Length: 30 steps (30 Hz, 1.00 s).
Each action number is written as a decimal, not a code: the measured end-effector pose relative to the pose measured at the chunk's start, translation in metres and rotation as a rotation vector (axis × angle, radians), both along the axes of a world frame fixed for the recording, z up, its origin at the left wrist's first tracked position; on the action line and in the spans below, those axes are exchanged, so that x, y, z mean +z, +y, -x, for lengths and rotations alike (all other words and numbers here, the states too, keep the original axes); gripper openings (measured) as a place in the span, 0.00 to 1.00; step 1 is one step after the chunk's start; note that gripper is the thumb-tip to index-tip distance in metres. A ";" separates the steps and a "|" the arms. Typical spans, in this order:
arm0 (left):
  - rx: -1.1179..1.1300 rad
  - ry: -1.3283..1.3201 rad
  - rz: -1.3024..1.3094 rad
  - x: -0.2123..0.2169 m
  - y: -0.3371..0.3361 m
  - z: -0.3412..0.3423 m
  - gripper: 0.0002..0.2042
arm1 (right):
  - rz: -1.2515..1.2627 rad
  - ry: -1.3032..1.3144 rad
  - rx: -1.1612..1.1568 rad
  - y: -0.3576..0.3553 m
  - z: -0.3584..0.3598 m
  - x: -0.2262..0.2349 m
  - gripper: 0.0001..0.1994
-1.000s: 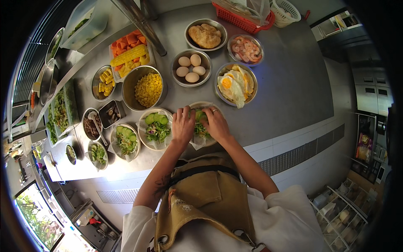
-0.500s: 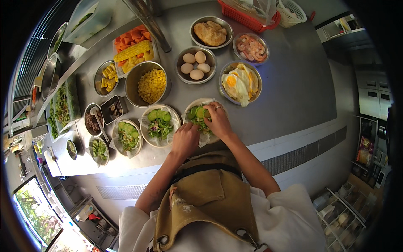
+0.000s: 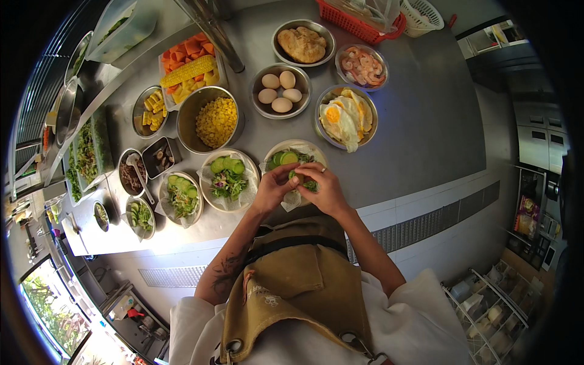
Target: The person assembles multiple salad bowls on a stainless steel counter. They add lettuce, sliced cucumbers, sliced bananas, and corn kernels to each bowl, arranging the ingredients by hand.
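Note:
Both hands meet over the rightmost paper-lined salad bowl (image 3: 317, 152) at the table's front edge. My left hand (image 3: 273, 190) and my right hand (image 3: 323, 191) are closed with fingertips together, pinching a small green piece that looks like a cucumber slice (image 3: 293, 175), mostly hidden by the fingers. Behind them, overlapping cucumber slices (image 3: 287, 158) lie in that bowl, with leafy greens (image 3: 310, 185) showing between my hands. Just left stands a second lined bowl (image 3: 248, 163) of mixed leaves topped with cucumber slices (image 3: 227, 165).
More salad bowls (image 3: 182, 199) run leftward along the edge. Behind stand a pot of corn kernels (image 3: 216, 120), a bowl of whole eggs (image 3: 280, 91), fried eggs (image 3: 347, 118), shrimp (image 3: 363, 66) and cooked meat (image 3: 302, 44). A metal post (image 3: 219, 39) rises beside the vegetable tray (image 3: 190, 66).
My right hand has lifted from the cucumber slices and come nearer. My left hand has moved up and right to meet it, and the fingertips now pinch a green piece together.

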<state>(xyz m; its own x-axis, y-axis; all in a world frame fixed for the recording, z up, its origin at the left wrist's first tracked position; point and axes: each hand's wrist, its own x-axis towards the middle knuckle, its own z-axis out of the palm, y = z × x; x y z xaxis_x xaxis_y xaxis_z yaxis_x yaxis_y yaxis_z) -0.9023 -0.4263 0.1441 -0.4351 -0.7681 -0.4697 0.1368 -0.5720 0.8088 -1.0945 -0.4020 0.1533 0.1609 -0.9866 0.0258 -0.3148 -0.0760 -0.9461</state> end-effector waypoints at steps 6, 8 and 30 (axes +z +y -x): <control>-0.057 -0.170 0.008 -0.012 -0.001 -0.001 0.17 | -0.108 0.023 -0.141 0.000 0.001 -0.007 0.17; -0.099 -0.350 0.125 -0.012 -0.005 0.003 0.14 | -0.156 0.011 -0.158 -0.004 0.003 -0.015 0.15; -0.269 -1.198 1.254 -0.024 -0.034 0.009 0.24 | 0.087 0.675 -0.136 -0.036 -0.011 -0.044 0.11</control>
